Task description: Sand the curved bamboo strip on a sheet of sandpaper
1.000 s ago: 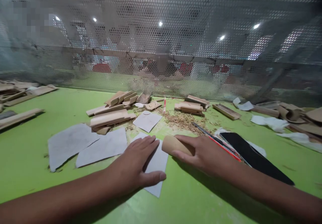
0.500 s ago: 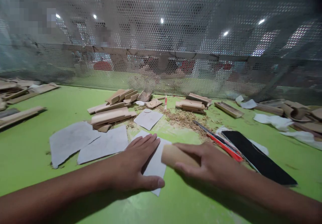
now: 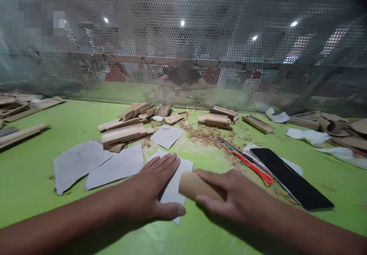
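My left hand lies flat on a white paper sheet on the green table, fingers stretched forward and thumb apart. My right hand is closed round a curved, pale bamboo piece, gripping it between thumb and fingers. The left end of this piece is over the sheet's right edge; whether it touches the paper I cannot tell. Two larger torn paper pieces lie left of my left hand, and a smaller square paper is beyond it.
Bamboo pieces are stacked at centre left, with more at centre right. Shavings lie between them. A red-handled knife and a black phone lie at right. A perforated metal screen stands behind.
My right hand and the bamboo piece have moved slightly left and toward me. My left hand stays on the sheet. The whole view has shifted slightly.
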`<action>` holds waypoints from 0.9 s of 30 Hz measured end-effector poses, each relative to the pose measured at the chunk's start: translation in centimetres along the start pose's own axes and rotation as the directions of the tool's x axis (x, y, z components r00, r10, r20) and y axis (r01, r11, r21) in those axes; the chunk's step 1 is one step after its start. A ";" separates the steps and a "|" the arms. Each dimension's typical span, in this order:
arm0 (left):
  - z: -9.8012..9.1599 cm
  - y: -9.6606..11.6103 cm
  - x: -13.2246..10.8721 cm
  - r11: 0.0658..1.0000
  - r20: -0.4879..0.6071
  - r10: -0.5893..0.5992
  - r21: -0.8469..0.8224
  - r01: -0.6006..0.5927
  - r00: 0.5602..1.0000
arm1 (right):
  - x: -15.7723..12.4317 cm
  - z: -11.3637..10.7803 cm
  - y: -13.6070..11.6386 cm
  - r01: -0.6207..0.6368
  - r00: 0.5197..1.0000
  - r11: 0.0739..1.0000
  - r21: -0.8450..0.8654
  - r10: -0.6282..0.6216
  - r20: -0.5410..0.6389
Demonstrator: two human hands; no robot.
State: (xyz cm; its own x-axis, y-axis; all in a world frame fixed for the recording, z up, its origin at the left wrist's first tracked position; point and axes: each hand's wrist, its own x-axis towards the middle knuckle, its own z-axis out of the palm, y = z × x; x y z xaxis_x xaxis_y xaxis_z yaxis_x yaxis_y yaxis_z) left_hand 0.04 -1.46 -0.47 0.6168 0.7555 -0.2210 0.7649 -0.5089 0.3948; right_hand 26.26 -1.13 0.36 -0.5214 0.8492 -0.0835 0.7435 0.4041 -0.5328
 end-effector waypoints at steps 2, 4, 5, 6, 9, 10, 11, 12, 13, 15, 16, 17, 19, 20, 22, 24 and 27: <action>0.1 -0.1 0.0 1.000 0.006 -0.006 0.011 0.006 1.000 | 0.0 -0.1 -0.1 -0.014 1.000 1.000 0.006 0.014 0.003; 0.1 -0.2 0.0 1.000 -0.011 -0.003 0.005 0.003 1.000 | 0.0 -0.1 -0.1 -0.050 0.998 0.997 -0.052 0.047 -0.050; 0.2 -0.2 0.0 1.000 -0.023 0.010 -0.001 -0.010 1.000 | 0.0 -0.1 -0.1 -0.044 0.997 0.996 -0.073 0.039 -0.061; 0.2 -0.3 0.0 1.000 -0.029 0.025 -0.006 -0.025 0.999 | -0.1 -0.1 -0.1 -0.008 1.000 0.998 -0.060 0.006 -0.024; 0.2 -0.4 0.0 0.999 -0.012 0.036 0.006 -0.036 0.999 | -0.3 0.2 0.1 0.029 0.999 0.992 -0.120 -0.031 -0.015; 0.2 -0.4 -0.1 1.000 -0.005 0.029 0.012 -0.029 1.000 | -0.4 0.3 0.1 0.022 0.998 0.986 -0.165 -0.031 -0.049; 0.2 -0.5 -0.1 1.000 -0.002 0.024 0.016 -0.024 1.000 | -0.5 0.4 0.1 0.017 0.996 0.977 -0.211 -0.036 -0.086; 0.2 -0.5 -0.1 1.000 -0.004 0.027 0.014 -0.027 1.000 | -0.5 0.5 0.2 0.039 0.995 0.977 -0.212 -0.058 -0.084; 0.2 -0.6 -0.1 0.999 -0.013 0.036 0.009 -0.036 0.999 | -0.5 0.5 0.2 0.068 0.996 0.980 -0.186 -0.078 -0.045; 0.3 -0.7 -0.1 0.998 -0.037 0.054 -0.010 -0.054 0.998 | -0.3 0.4 0.2 0.068 0.998 0.989 -0.134 -0.070 -0.004; 0.4 -0.7 -0.1 0.998 -0.044 0.058 -0.018 -0.058 0.997 | -0.2 0.3 0.2 0.038 0.999 0.990 -0.133 -0.041 -0.021; 0.4 -0.7 -0.1 0.998 -0.049 0.055 -0.025 -0.057 0.997 | 0.0 0.1 0.1 0.008 0.999 0.990 -0.138 -0.015 -0.049; 0.3 -0.6 -0.1 0.998 -0.042 0.047 -0.027 -0.048 0.998 | 0.3 -0.2 0.1 0.001 0.998 0.991 -0.131 -0.009 -0.057; 0.3 -0.5 -0.1 0.999 -0.028 0.041 -0.020 -0.042 0.999 | 0.4 -0.2 0.0 0.016 0.999 0.993 -0.117 -0.019 -0.028; 0.2 -0.3 0.0 1.000 -0.006 0.025 0.000 -0.025 1.000 | 0.4 -0.2 -0.2 0.011 1.000 0.993 -0.120 -0.013 -0.010; 0.2 -0.2 0.0 1.000 -0.006 0.015 0.005 -0.015 1.000 | 0.2 0.1 -0.3 -0.026 0.998 0.983 -0.180 0.013 -0.068; 0.2 -0.3 -0.1 0.999 -0.039 0.041 -0.017 -0.041 0.998 | -0.1 0.4 -0.3 0.053 0.997 0.982 -0.183 -0.064 -0.053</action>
State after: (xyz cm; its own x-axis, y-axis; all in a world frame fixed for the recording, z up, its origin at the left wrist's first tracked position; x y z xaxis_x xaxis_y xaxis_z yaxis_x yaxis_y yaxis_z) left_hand -0.17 -1.46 -0.78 0.6397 0.7497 -0.1697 0.7354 -0.5327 0.4188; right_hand 25.96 -1.45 0.17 -0.5445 0.8388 -0.0043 0.7788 0.5037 -0.3739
